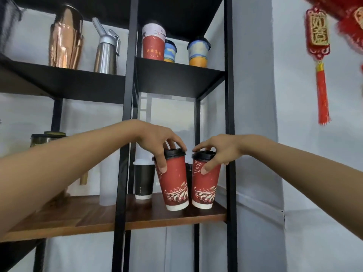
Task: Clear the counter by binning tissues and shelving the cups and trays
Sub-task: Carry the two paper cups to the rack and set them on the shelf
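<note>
Two red paper cups with black lids are at the wooden shelf (pixel 98 214). My left hand (pixel 157 142) grips the left red cup (pixel 174 185) by its lid from above; that cup is tilted, its base just at the shelf board. My right hand (pixel 218 150) holds the right red cup (pixel 206 189) by its lid, and this cup stands upright on the board near the right post. The two cups nearly touch.
A black cup with a white lid (pixel 143 179) stands behind the left red cup. The upper black shelf (pixel 176 77) carries several printed cups; a copper jug (pixel 65 38) and a steel dispenser (pixel 107 50) stand left. Black frame posts (pixel 228 114) flank the bay. A red ornament (pixel 318 55) hangs right.
</note>
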